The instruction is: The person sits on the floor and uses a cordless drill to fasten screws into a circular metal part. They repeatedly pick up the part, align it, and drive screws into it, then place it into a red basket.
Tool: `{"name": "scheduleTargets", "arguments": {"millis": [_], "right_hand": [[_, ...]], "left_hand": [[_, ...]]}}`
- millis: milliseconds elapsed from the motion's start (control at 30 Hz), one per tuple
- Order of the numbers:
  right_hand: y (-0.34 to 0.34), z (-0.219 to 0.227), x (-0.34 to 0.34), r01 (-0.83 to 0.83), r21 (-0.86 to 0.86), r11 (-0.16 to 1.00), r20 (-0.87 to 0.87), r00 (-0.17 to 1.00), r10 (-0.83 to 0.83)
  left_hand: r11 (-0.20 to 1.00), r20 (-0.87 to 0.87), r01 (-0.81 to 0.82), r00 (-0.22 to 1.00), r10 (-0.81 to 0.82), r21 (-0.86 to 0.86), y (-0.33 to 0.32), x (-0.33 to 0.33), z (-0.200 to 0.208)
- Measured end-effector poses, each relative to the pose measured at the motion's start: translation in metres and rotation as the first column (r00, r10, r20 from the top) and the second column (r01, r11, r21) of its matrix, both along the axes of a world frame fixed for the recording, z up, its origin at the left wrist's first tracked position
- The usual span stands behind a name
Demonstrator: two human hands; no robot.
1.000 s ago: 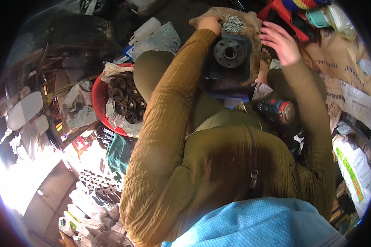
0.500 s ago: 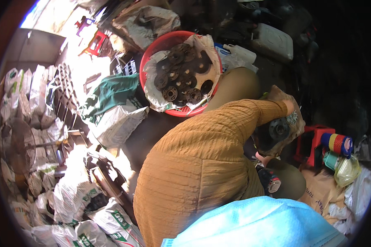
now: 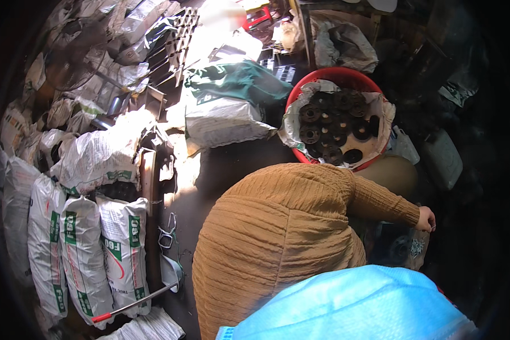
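Note:
My left arm, in a ribbed brown sleeve, reaches across to the right. My left hand (image 3: 426,219) hangs at the edge of a brown piece of sacking (image 3: 418,263), its fingers curled together; anything between them is too small to make out. Just below the hand, a little pile of thin silvery metal pins (image 3: 417,247) lies on the sacking. Beside the pile, in shadow, is a dark round metal part (image 3: 401,248). My right hand is out of sight. Farther off, a red basket (image 3: 339,72) lined with white sacking holds several dark, round, flanged parts (image 3: 332,154).
Blue mask fabric (image 3: 351,306) covers the lower right. Full white sacks (image 3: 82,249) stand at the left, near a red-handled rod (image 3: 133,304). A white sack (image 3: 226,122) under green cloth (image 3: 238,82) lies left of the basket, a pale jerrycan (image 3: 442,158) to its right.
The view has swung left, so the basket and my arm appear farther right and lower. My left hand, mostly hidden behind the sacking's edge before, now shows with curled fingers above the pins.

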State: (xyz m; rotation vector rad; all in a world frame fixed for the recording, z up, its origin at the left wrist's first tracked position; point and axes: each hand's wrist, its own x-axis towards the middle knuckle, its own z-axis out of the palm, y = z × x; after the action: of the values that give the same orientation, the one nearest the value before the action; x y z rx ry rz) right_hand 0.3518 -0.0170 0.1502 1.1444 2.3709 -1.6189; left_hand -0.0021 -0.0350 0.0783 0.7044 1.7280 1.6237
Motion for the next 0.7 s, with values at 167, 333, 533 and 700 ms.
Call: {"name": "scheduleTargets", "arguments": {"millis": [167,333,533,700], "right_hand": [[-0.001,0.016,-0.009,0.076,-0.128,0.989,-0.096,0.991,-0.089],[-0.001,0.041,-0.003,0.155,-0.261,0.953,-0.169,0.965,-0.203],[-0.008,0.09,0.01,0.253,-0.439,0.862,-0.174,0.917,-0.358],[-0.03,0.113,-0.034,0.167,-0.384,0.908,-0.325,0.896,-0.302]], "left_hand": [[0.984,0.464,0.067,0.875,-0.138,0.166,-0.039,0.029,0.001],[0.916,0.696,0.005,0.649,-0.309,0.402,-0.029,0.053,0.028],[0.773,0.617,-0.006,0.607,-0.501,0.634,0.01,0.052,0.065],[0.862,0.758,-0.02,0.486,-0.435,0.507,0.001,0.055,0.033]]}}
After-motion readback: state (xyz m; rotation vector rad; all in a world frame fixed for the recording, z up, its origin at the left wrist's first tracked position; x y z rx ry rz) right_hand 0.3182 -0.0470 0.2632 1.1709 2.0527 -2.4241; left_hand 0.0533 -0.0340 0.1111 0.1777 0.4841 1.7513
